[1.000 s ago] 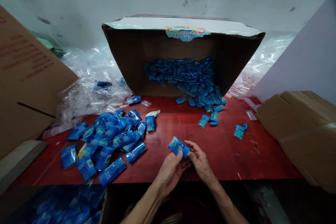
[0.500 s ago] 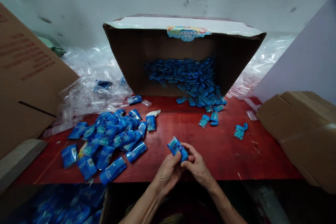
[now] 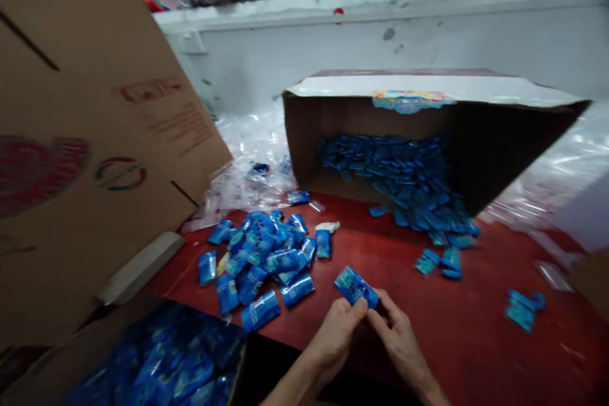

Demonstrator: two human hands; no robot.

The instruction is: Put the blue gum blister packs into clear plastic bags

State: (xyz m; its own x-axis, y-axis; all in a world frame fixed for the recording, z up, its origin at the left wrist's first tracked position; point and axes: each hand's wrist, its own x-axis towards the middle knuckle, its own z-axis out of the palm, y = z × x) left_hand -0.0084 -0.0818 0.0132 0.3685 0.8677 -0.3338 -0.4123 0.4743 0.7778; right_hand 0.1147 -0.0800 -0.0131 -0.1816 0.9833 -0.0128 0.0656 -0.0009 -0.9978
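Note:
Near the front of the red table, a shiny blue packet (image 3: 351, 284) is held between my two hands. My left hand (image 3: 333, 335) pinches its lower edge with the thumb on top. Fingers of my right hand (image 3: 398, 336) grip its right end. To the left lies a heap of similar blue packets (image 3: 283, 260). On the right are a few small see-through cases (image 3: 427, 261) with blue caps and blue contents; one flip-top case (image 3: 521, 311) has its cap sticking out. What is inside the held packet cannot be made out.
A carton (image 3: 457, 139) on its side spills many blue cases onto the red table (image 3: 380, 235). Behind are clear plastic pieces (image 3: 247, 139). A large cardboard box (image 3: 118, 76) stands left, beside a grey block (image 3: 143, 266). Below the edge, an open box holds blue packets (image 3: 181, 355).
My view has swung left, so the scene sits further right and more of the left cardboard box shows. Both hands still hold the blue packet, which now lies flatter with more of its face showing.

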